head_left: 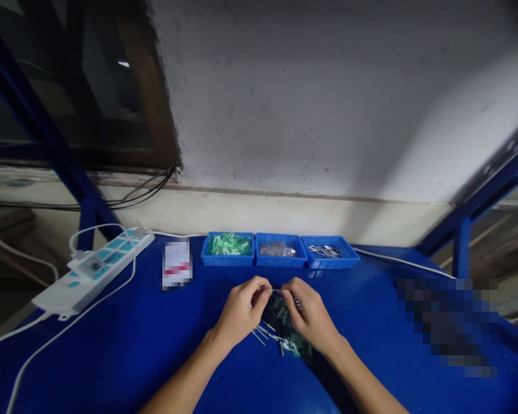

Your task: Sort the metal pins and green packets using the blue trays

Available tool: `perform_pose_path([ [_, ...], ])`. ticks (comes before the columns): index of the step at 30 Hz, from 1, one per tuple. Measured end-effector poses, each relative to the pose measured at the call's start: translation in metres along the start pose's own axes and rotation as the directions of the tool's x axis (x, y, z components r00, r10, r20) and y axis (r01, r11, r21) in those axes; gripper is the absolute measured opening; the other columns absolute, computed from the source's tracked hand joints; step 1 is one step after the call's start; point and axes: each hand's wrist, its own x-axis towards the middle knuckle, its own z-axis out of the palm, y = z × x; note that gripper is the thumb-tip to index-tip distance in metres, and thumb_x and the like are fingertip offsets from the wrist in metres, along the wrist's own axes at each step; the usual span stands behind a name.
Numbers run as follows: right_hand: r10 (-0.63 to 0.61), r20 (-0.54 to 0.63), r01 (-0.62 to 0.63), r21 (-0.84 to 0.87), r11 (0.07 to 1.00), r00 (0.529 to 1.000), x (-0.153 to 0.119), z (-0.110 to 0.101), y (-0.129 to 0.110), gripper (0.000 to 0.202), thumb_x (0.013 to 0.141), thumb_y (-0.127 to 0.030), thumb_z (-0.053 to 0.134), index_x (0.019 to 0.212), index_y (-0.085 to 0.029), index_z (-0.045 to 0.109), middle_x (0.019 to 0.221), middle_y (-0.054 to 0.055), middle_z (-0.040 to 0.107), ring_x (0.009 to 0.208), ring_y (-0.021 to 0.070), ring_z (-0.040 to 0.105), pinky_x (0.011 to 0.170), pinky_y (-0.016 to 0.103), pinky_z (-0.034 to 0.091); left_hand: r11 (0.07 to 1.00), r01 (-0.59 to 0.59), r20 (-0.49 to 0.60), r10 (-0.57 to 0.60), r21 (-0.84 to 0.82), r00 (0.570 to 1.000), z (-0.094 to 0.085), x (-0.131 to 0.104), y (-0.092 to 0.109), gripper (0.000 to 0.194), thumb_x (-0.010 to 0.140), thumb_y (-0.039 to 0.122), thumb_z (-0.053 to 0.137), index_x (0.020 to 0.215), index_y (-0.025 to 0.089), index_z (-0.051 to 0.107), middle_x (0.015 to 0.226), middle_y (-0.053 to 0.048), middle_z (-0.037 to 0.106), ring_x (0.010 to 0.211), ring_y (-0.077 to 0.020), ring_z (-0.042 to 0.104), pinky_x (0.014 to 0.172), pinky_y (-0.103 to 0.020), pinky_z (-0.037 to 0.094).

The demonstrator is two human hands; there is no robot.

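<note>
My left hand [246,305] is closed, thumb and forefinger pinched together above the blue table. My right hand [308,310] pinches in the same way just beside it. A thin silvery piece [275,290] spans the small gap between the two sets of fingertips; its exact kind is too small to tell. Something dark and striped [298,303] shows by the right fingers, partly hidden. Below the hands, several thin pale rods [263,332] lie loose on the table. A dark green see-through bag [302,348] lies partly under my right hand, with a shiny crumpled part.
Along the wall stand three blue bins: one with green pieces [206,253], one with clear-wrapped pieces [280,263], one with metal pins [334,263]. A white power strip [99,270] with cables lies left. A blurred card [176,264] and dark blurred item [446,328] flank the hands.
</note>
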Motion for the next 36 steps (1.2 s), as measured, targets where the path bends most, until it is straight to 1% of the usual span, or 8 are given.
perform_pose_path([
  [5,-0.002,-0.004,0.002,-0.008,1.000,1.000,-0.001,0.000,-0.001,0.015,0.091,-0.028,0.045,0.102,-0.019,0.051,0.082,0.005,0.056,0.076,0.0177,0.054,0.068,0.031,0.043,1.000,0.021,-0.018,-0.021,0.023,1.000,-0.001,0.001,0.000,0.023,0.092,0.030,0.040,0.077,0.018,0.053,0.064,0.002,0.054,0.058,-0.0110,0.051,0.058,-0.021,0.037],
  [8,-0.023,0.001,0.023,-0.010,1.000,1.000,-0.001,0.000,0.000,0.012,0.092,-0.024,0.042,0.097,-0.020,0.052,0.082,0.006,0.056,0.073,0.0170,0.052,0.066,0.030,0.042,1.000,0.012,-0.006,-0.012,0.015,1.000,-0.001,0.002,0.001,0.025,0.092,0.030,0.039,0.075,0.018,0.052,0.064,0.001,0.054,0.060,-0.0112,0.052,0.060,-0.021,0.037],
  [13,-0.020,0.000,0.020,-0.006,1.000,1.000,-0.001,-0.001,0.001,0.015,0.093,-0.023,0.038,0.090,-0.019,0.052,0.079,0.005,0.055,0.072,0.0166,0.051,0.065,0.030,0.040,1.000,0.006,-0.021,-0.006,-0.018,1.000,-0.001,0.001,0.001,0.016,0.091,0.031,0.044,0.092,0.020,0.055,0.069,0.002,0.057,0.061,-0.0114,0.053,0.058,-0.021,0.037],
  [22,-0.029,0.012,0.029,-0.007,1.000,1.000,0.001,-0.002,-0.002,0.014,0.092,-0.022,0.042,0.087,-0.019,0.055,0.080,0.005,0.056,0.073,0.0167,0.052,0.067,0.030,0.041,0.998,0.056,0.008,-0.056,0.038,0.998,0.000,0.003,0.000,0.026,0.093,0.034,0.038,0.078,0.019,0.053,0.062,0.002,0.054,0.057,-0.0115,0.052,0.058,-0.022,0.037],
  [26,-0.058,-0.121,0.058,0.000,0.998,0.991,-0.001,-0.009,0.002,0.010,0.089,-0.017,0.045,0.088,-0.018,0.054,0.078,0.004,0.056,0.072,0.0153,0.053,0.066,0.028,0.041,0.990,0.088,0.085,-0.098,0.108,0.992,0.000,0.004,0.001,0.029,0.093,0.037,0.035,0.085,0.020,0.057,0.070,0.000,0.060,0.066,-0.0146,0.055,0.063,-0.025,0.040],
  [28,-0.057,-0.281,0.054,-0.018,0.998,0.958,-0.002,-0.015,0.005,0.009,0.088,-0.015,0.046,0.090,-0.018,0.054,0.077,0.003,0.056,0.070,0.0140,0.054,0.064,0.027,0.042,0.970,0.093,0.098,-0.117,0.225,0.988,0.004,0.002,0.000,0.027,0.091,0.040,0.040,0.095,0.021,0.058,0.086,-0.003,0.064,0.085,-0.0207,0.057,0.075,-0.033,0.042],
  [31,-0.035,-0.531,-0.002,-0.069,0.998,0.847,-0.003,-0.025,0.011,0.008,0.085,-0.013,0.050,0.089,-0.018,0.055,0.073,0.001,0.055,0.063,0.0120,0.053,0.060,0.025,0.042,0.912,0.070,0.113,-0.126,0.405,0.985,0.013,-0.003,-0.003,0.039,0.083,0.046,0.051,0.115,0.022,0.055,0.116,-0.009,0.058,0.115,-0.0325,0.044,0.090,-0.050,0.034],
  [36,0.000,-0.764,-0.080,-0.068,0.995,0.645,-0.002,-0.036,0.020,0.009,0.081,-0.016,0.058,0.090,-0.017,0.057,0.071,0.000,0.056,0.059,0.0118,0.053,0.056,0.025,0.043,0.903,0.050,0.181,-0.139,0.427,0.974,0.022,-0.011,-0.005,0.041,0.080,0.042,0.057,0.115,0.023,0.054,0.128,-0.010,0.051,0.126,-0.0338,0.033,0.096,-0.055,0.026],
])
